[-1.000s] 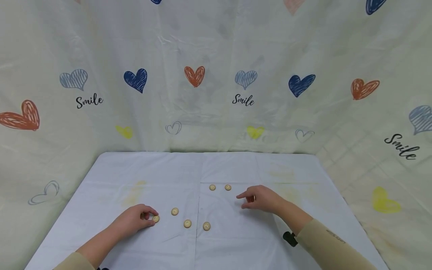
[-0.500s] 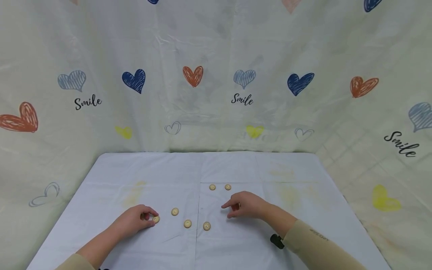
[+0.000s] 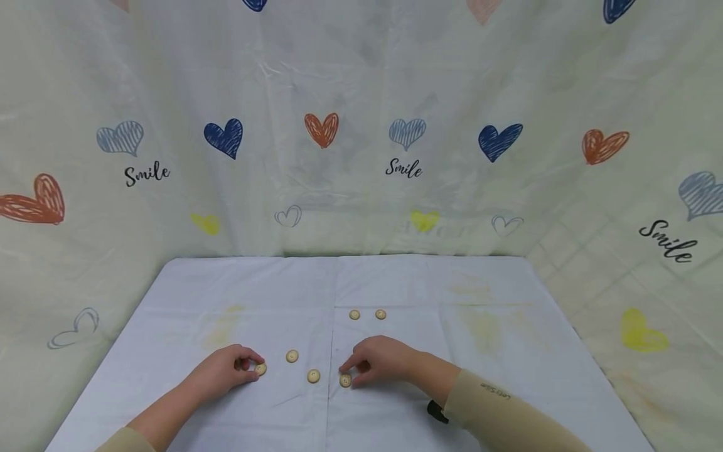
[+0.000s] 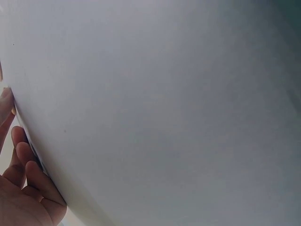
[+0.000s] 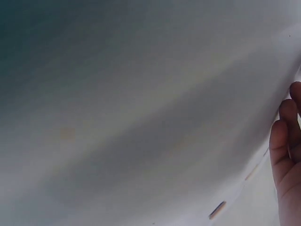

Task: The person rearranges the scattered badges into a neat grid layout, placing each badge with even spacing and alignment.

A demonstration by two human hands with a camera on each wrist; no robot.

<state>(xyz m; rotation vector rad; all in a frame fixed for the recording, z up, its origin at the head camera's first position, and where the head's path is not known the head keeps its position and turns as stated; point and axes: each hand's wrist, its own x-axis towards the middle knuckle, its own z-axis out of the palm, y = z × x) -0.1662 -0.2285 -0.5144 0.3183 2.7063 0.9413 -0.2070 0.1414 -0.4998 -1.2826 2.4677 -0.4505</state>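
Small round wooden buttons lie on a white cloth. In the head view, my left hand (image 3: 220, 371) pinches the leftmost button (image 3: 260, 369) between thumb and index finger, low at the cloth. My right hand (image 3: 384, 361) has index fingertip and thumb at opposite sides of another button (image 3: 345, 380), which lies right of the cloth's crease. Between the hands are two more buttons, one farther back (image 3: 292, 356) and one nearer (image 3: 313, 376). The left wrist view shows the left hand (image 4: 35, 188) at its edge; the right wrist view shows curled fingers of the right hand (image 5: 287, 155).
Two buttons, a left one (image 3: 354, 314) and a right one (image 3: 381, 314), lie side by side farther back. The white cloth (image 3: 395, 282) covers the table up to a curtain (image 3: 361, 194) printed with hearts, which encloses the back and sides.
My right hand has moved left and toward me from beside the two back buttons to the button right of the crease. The left hand has stayed with its button.
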